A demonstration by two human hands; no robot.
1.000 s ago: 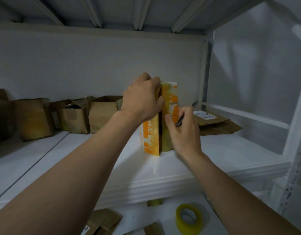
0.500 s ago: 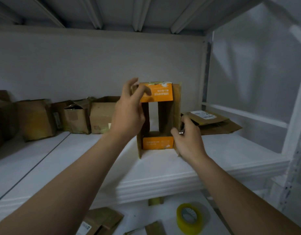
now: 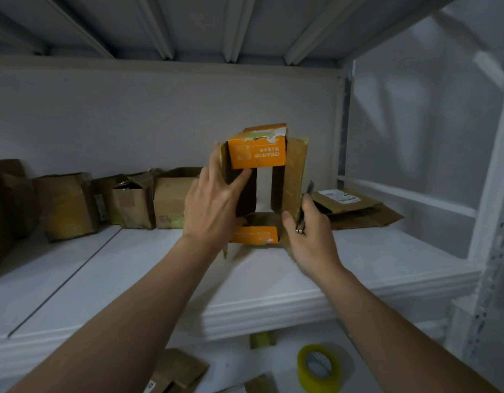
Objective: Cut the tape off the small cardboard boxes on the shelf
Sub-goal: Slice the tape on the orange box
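The brown cardboard box with orange printed flaps (image 3: 256,157) stands on end near the front of the white metal shelf (image 3: 131,279), between the two hands. Both of its ends are open: the white wall behind shows straight through the middle, and the flaps stand loose at top and bottom. No tape bridging the flaps is visible on the side facing the camera, so this box appears to be cut free.

The left hand (image 3: 214,205) grips the left wall of the box, thumb hooked inside the opening and fingers round the outside. The right hand (image 3: 310,236) is closed round a slim dark cutter (image 3: 310,190), blade pointing up, with the thumb touching the lower right wall of the box.

Done, by judgement: this box, and the flattened brown cardboard with a white label (image 3: 355,208) lying just to its right.

Left, by judgement: the row of small brown cardboard boxes (image 3: 134,202) along the back wall to the left. Several show raised or crumpled top flaps; whether tape remains on them cannot be told in this dim light. The likely next step is to flatten or set aside the box in hand and take one from that row.

On the level below lie a yellow roll of tape (image 3: 316,367) and loose cardboard pieces (image 3: 180,370).
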